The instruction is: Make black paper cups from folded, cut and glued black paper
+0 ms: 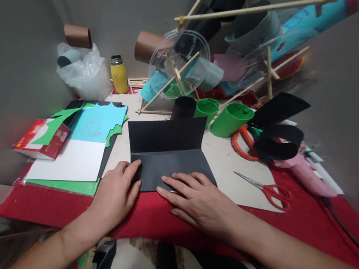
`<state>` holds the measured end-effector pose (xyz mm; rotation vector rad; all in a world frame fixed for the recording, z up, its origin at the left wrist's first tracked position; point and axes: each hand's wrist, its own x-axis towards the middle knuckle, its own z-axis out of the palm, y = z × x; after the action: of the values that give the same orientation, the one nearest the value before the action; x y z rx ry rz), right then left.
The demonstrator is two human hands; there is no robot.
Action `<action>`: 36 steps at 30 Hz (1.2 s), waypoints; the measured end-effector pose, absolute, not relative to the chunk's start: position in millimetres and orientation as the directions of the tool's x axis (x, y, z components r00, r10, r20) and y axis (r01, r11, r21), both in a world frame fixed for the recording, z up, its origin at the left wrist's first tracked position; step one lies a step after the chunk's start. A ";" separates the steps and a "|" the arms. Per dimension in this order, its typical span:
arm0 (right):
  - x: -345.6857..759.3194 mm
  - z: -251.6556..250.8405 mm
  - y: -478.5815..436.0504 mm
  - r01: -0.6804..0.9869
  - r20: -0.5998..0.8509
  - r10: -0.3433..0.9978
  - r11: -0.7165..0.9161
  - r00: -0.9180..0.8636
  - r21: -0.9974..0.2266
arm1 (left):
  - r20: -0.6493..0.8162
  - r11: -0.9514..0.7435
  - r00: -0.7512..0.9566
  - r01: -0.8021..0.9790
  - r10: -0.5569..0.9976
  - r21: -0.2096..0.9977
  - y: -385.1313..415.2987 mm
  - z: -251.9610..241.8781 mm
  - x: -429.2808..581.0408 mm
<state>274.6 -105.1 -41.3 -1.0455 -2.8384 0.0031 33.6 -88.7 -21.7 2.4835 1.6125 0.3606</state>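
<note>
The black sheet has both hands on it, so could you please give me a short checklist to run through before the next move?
1. Left hand on the black sheet: ok, fingers at its left edge.
2. Right hand on the sheet: ok, fingers spread near its near edge.
3. Crease present: ok, a line runs across the sheet.
4. Near edges lined up: cannot tell, the right hand covers part.
5. Red-handled scissors clear of the sheet: ok, they lie apart, to its right.
6. Free room beyond the far edge: not ok, a black tube sits close behind it.
</note>
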 end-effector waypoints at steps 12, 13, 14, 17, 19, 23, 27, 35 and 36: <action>277.1 -45.9 -98.7 0.626 0.131 0.626 0.779 -0.769 -0.048 | 0.034 -0.535 0.534 0.838 0.845 0.105 -84.2 -41.5 48.5; 277.8 -47.0 -98.5 0.624 0.135 0.624 0.780 -0.770 -0.049 | 0.031 -0.539 0.539 0.836 0.842 0.104 -83.9 -42.4 47.4; 278.5 -48.0 -98.6 0.622 0.139 0.623 0.781 -0.770 -0.052 | 0.031 -0.542 0.542 0.834 0.840 0.101 -83.8 -42.8 46.3; 280.9 -48.9 -99.1 0.618 0.153 0.619 0.784 -0.771 -0.058 | 0.031 -0.531 0.531 0.843 0.847 0.087 -83.8 -42.3 42.7; 283.4 -47.9 -98.9 0.624 0.155 0.626 0.779 -0.765 -0.063 | 0.026 -0.519 0.519 0.850 0.854 0.084 -83.7 -41.6 39.7; 294.7 -44.9 -97.3 0.680 0.143 0.681 0.730 -0.718 -0.064 | 0.022 -0.499 0.500 0.861 0.866 0.099 -83.5 -40.5 33.9; 310.1 -44.7 -98.1 0.715 0.165 0.713 0.697 -0.681 -0.059 | 0.018 -0.494 0.497 0.856 0.867 0.153 -81.3 -37.1 29.6; 304.0 -35.6 -91.0 0.705 0.165 0.704 0.706 -0.691 -0.062 | 0.304 -0.406 0.305 0.837 0.903 0.367 -47.4 -15.4 40.4; 301.7 -34.4 -89.2 0.705 0.163 0.705 0.706 -0.691 -0.064 | 0.342 -0.429 0.316 0.839 0.885 0.335 -40.9 -12.8 44.0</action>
<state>301.7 -89.2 -34.4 -1.1412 -2.7373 -0.0048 44.0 -40.9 -12.8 2.4695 1.6230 0.7397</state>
